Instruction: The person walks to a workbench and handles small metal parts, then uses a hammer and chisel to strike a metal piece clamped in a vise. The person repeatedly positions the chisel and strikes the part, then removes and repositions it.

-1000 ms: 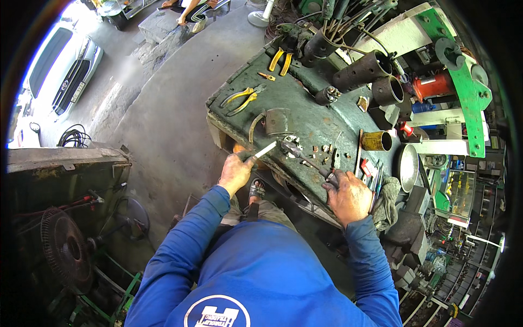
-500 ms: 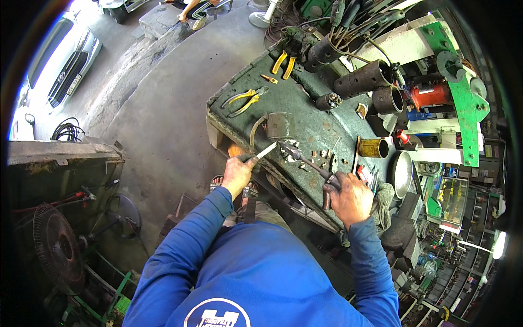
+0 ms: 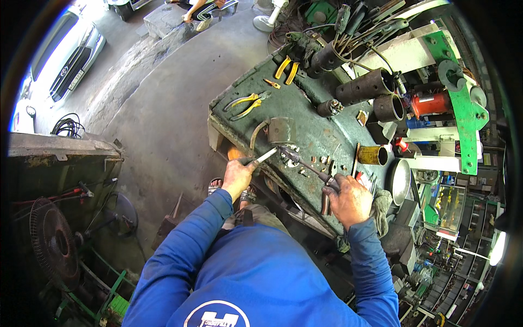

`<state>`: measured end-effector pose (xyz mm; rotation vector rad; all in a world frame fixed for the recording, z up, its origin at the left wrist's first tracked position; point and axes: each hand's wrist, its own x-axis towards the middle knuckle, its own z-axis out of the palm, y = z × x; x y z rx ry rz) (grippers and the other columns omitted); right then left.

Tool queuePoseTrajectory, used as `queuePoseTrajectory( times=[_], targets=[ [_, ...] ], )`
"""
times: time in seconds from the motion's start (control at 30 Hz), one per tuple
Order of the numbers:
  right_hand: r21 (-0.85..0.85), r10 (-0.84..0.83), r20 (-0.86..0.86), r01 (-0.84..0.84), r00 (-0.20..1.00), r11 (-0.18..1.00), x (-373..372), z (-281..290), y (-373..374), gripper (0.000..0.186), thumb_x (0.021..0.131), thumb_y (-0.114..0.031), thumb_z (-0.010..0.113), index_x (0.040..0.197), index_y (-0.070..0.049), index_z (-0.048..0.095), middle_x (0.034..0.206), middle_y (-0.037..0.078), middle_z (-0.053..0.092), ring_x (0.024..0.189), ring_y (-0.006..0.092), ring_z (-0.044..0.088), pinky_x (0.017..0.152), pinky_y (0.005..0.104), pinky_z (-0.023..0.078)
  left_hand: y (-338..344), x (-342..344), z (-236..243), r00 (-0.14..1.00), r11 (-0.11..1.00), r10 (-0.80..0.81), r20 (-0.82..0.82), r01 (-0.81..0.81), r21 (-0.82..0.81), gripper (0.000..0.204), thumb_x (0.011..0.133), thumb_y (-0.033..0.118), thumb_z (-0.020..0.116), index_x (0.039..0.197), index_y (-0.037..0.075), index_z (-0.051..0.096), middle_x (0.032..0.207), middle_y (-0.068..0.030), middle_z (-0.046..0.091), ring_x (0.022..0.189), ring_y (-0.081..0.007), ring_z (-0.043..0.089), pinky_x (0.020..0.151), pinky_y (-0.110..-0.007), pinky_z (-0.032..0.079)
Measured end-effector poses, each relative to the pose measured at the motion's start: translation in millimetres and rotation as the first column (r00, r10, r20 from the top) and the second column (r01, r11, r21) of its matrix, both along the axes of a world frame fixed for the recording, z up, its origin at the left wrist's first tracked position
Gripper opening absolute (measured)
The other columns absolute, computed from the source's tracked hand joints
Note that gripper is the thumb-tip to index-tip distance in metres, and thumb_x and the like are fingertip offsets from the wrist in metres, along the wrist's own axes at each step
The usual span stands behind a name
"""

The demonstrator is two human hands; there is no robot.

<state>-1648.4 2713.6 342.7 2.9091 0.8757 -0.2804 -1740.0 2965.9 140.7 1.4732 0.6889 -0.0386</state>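
My left hand (image 3: 238,175), at the near edge of the dark green bench (image 3: 256,87), is closed round a pale flat strip (image 3: 266,155). The strip's far end reaches the wide head of a dark long-shafted tool (image 3: 308,166); I cannot tell whether they touch. My right hand (image 3: 351,200) is wrapped round the tool's handle, with the shaft slanting up to the left. A reddish-brown piece (image 3: 326,205) shows below those fingers, and whether it belongs to the tool is unclear. A short metal cylinder (image 3: 281,131) with a curved handle stands just beyond the tips.
Small metal bits (image 3: 326,160) are scattered beside the tool. Yellow-handled pliers (image 3: 247,105) lie farther back. A yellowish tube (image 3: 373,155) and a round metal dish (image 3: 400,181) are on the right. Tools stand in a dark tube (image 3: 327,57). A fan (image 3: 54,240) is at lower left.
The whole view has shifted slightly. Both hands keep their grips, and the strip and tool tips stay close together.
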Motion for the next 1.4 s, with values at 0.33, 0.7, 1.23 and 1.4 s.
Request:
queuePoseTrajectory(
  times=[0.33, 0.7, 1.23, 1.4],
  targets=[
    [-0.052, 0.09, 0.039, -0.088, 0.995, 0.995, 11.4, 7.1, 5.7, 0.04, 0.081, -0.029, 0.08, 0.114, -0.007, 0.071, 0.096, 0.014, 0.068, 0.089, 0.0353, 0.07, 0.079, 0.0455, 0.055, 0.4, -3.2, 2.4, 0.997, 0.992, 0.04, -0.067, -0.048, -0.117, 0.031, 0.096, 0.022, 0.075, 0.107, -0.007, 0.076, 0.081, -0.0105, 0.076, 0.067, -0.0145, 0.062, 0.066, -0.032, 0.05],
    [-0.035, 0.02, 0.051, -0.018, 0.998, 0.999, -8.3, -3.4, 3.6, 0.042, 0.083, -0.028, 0.079, 0.118, -0.007, 0.071, 0.1, 0.016, 0.068, 0.092, 0.0372, 0.069, 0.08, 0.0463, 0.055, 2.1, -9.2, 6.2, 0.998, 0.995, 0.022, -0.064, -0.028, -0.096, 0.028, 0.096, 0.021, 0.072, 0.102, -0.006, 0.077, 0.08, -0.01, 0.075, 0.069, -0.0149, 0.063, 0.068, -0.032, 0.051],
    [0.011, -0.051, 0.101, 0.05, 0.994, 0.999, -33.1, -13.7, 6.1, 0.048, 0.085, -0.031, 0.077, 0.126, -0.006, 0.07, 0.101, 0.017, 0.071, 0.087, 0.0375, 0.071, 0.077, 0.0453, 0.057, 1.6, -10.3, -3.7, 1.0, 0.997, 0.007, -0.014, -0.008, -0.078, 0.027, 0.096, 0.02, 0.071, 0.103, -0.005, 0.077, 0.082, -0.0091, 0.075, 0.07, -0.0141, 0.064, 0.068, -0.032, 0.05],
    [-0.019, -0.129, 0.026, 0.129, 0.991, 0.991, -37.3, -12.4, 12.3, 0.048, 0.089, -0.036, 0.076, 0.124, -0.004, 0.071, 0.099, 0.018, 0.072, 0.088, 0.0378, 0.072, 0.077, 0.0457, 0.057, 2.2, -11.8, -4.0, 1.0, 0.998, 0.0, -0.03, -0.002, -0.066, 0.028, 0.096, 0.02, 0.072, 0.105, -0.006, 0.076, 0.083, -0.0088, 0.076, 0.071, -0.0132, 0.065, 0.069, -0.031, 0.051]
  ],
)
